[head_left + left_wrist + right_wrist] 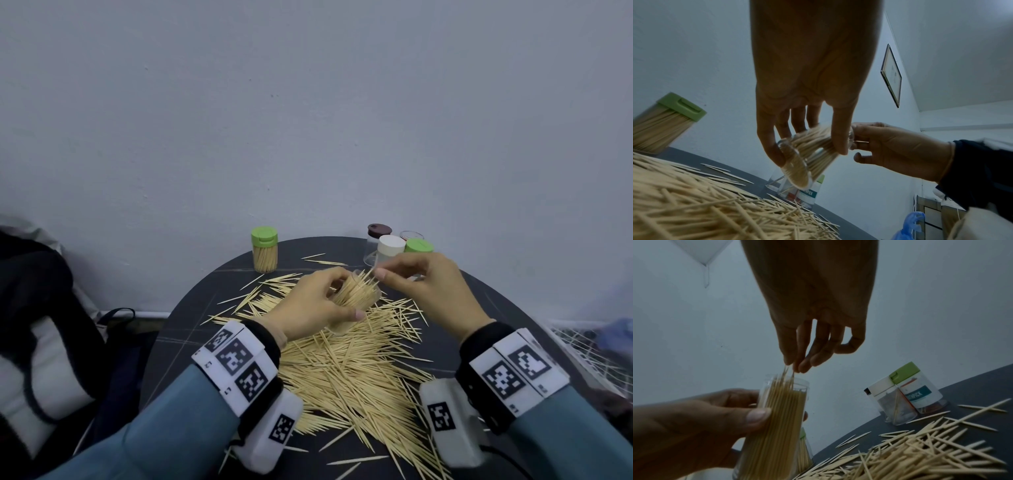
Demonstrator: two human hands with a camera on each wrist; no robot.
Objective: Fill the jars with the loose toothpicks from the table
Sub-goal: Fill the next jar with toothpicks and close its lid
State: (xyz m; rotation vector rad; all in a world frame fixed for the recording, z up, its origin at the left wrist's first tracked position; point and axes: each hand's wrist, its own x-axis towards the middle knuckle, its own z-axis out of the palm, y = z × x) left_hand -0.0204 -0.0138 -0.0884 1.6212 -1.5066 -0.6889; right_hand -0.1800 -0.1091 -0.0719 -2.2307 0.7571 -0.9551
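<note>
My left hand [318, 305] grips a clear open jar [356, 291] packed with toothpicks, held tilted above the round dark table [191, 308]. In the right wrist view the jar [777, 415] stands nearly full, with my left thumb across its side. My right hand [421, 284] is at the jar's mouth, its fingertips [797, 366] pinching the tips of a few toothpicks [787, 373] that stick out above the rim. A big heap of loose toothpicks [349, 370] covers the table below both hands. In the left wrist view the jar [809, 152] shows from its base.
A filled jar with a green lid [264, 249] stands at the table's back left. At the back right stand several lidded jars: brown lid [378, 229], white lid [390, 248], green lid [418, 246]. A dark bag [44, 325] lies to the left and a white mesh basket [582, 353] to the right.
</note>
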